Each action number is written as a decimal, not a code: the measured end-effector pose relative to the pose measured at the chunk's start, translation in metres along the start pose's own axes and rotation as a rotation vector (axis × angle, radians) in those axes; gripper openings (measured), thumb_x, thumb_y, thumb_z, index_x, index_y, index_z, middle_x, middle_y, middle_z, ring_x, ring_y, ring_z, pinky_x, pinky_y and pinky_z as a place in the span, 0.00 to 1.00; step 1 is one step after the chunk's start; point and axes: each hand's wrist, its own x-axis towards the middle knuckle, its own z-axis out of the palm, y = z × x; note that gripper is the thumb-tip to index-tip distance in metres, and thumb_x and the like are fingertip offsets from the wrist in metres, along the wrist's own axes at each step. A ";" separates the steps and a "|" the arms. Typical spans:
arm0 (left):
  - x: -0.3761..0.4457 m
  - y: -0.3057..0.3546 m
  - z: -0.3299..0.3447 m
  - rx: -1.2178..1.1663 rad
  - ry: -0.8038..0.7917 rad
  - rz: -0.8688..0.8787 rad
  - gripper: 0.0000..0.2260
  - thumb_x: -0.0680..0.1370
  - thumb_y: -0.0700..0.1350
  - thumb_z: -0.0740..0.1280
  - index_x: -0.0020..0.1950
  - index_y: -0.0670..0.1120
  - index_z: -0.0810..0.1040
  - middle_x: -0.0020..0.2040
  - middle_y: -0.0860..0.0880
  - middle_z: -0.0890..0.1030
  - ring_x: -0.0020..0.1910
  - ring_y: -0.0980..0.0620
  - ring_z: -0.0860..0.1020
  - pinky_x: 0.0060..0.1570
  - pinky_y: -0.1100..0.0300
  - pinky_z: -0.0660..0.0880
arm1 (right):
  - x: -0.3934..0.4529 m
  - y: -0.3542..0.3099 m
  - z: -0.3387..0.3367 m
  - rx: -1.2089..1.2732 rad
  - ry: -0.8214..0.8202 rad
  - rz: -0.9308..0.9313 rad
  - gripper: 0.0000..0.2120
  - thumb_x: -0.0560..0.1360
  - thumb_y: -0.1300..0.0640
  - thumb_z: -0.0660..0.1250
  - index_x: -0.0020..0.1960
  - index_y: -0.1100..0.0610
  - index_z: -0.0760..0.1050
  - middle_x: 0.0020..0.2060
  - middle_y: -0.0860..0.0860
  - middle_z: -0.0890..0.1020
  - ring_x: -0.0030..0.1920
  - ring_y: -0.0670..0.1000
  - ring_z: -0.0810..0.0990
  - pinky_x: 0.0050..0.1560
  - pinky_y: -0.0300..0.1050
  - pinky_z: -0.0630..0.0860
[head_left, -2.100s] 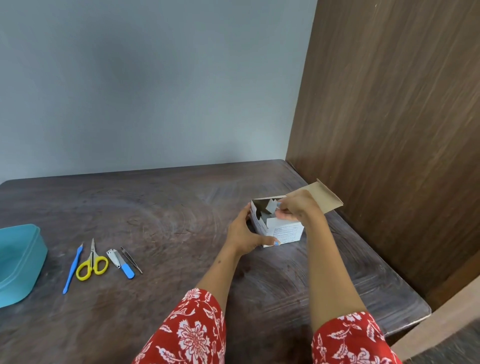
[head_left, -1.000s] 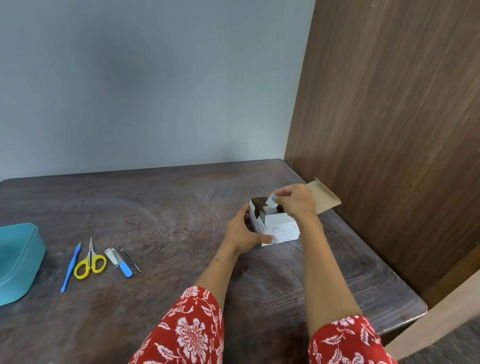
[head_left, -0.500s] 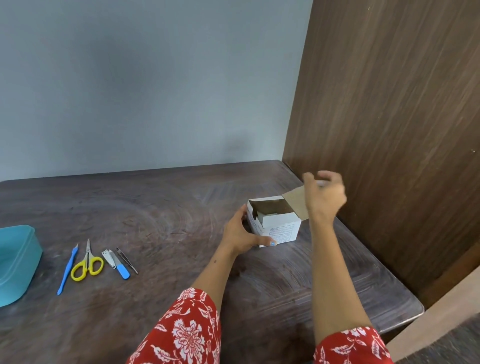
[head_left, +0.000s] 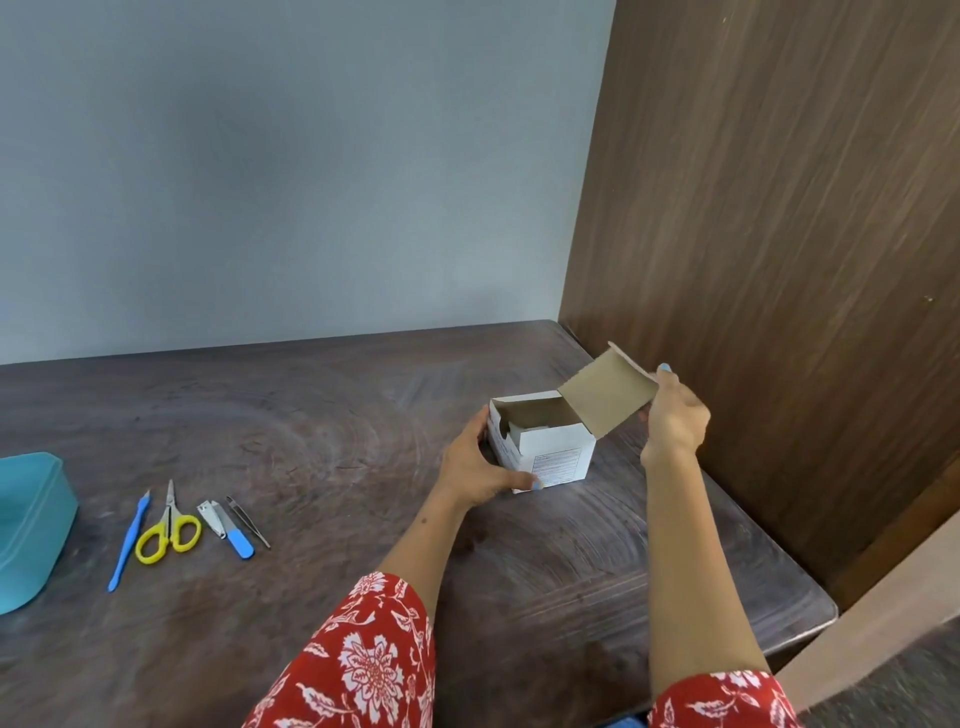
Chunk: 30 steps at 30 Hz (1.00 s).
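Right hand (head_left: 675, 415) is pinching the free edge of the brown flap (head_left: 608, 397), holding it lifted and tilted back off the open top. Left hand (head_left: 478, 465) is wrapped round the left side of the white box (head_left: 550, 457), thumb down at the front bottom corner. That pins the box on the table (head_left: 363, 415), toward the right end and near the wood panel (head_left: 779, 260).

My worries from here, guessing the flap gets folded shut next: it's thin card on a single crease, so if I swing it down crooked the tuck edge could miss the opening and crumple, or the crease could tear. There's something pale inside by the front wall, can't tell what. If it sits too high, the flap jams on it. And if the left grip goes slack while I press, that light box probably skids toward the panel.

Scissors (head_left: 169, 525), tweezers (head_left: 248, 521) and the teal tub (head_left: 31, 530) are well off to the left, so no clash there.
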 end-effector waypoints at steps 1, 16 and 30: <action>0.001 0.000 0.000 0.003 -0.004 0.007 0.51 0.51 0.47 0.81 0.71 0.52 0.64 0.65 0.54 0.74 0.64 0.53 0.72 0.66 0.52 0.70 | -0.006 -0.003 0.003 -0.056 -0.017 -0.111 0.14 0.76 0.47 0.64 0.50 0.57 0.79 0.41 0.50 0.80 0.44 0.48 0.77 0.38 0.39 0.73; 0.002 -0.005 0.001 0.004 0.019 0.024 0.48 0.51 0.48 0.82 0.69 0.52 0.66 0.62 0.57 0.76 0.61 0.56 0.74 0.56 0.65 0.72 | -0.064 0.033 0.019 -0.565 -0.403 -0.887 0.12 0.74 0.56 0.69 0.56 0.59 0.81 0.51 0.56 0.76 0.50 0.53 0.78 0.51 0.37 0.72; 0.002 -0.003 0.003 0.033 0.016 0.003 0.48 0.56 0.45 0.81 0.72 0.52 0.62 0.68 0.52 0.72 0.65 0.52 0.71 0.64 0.51 0.72 | -0.070 0.053 0.021 -0.763 -0.490 -0.863 0.13 0.76 0.54 0.67 0.58 0.56 0.80 0.60 0.55 0.72 0.62 0.52 0.70 0.54 0.38 0.70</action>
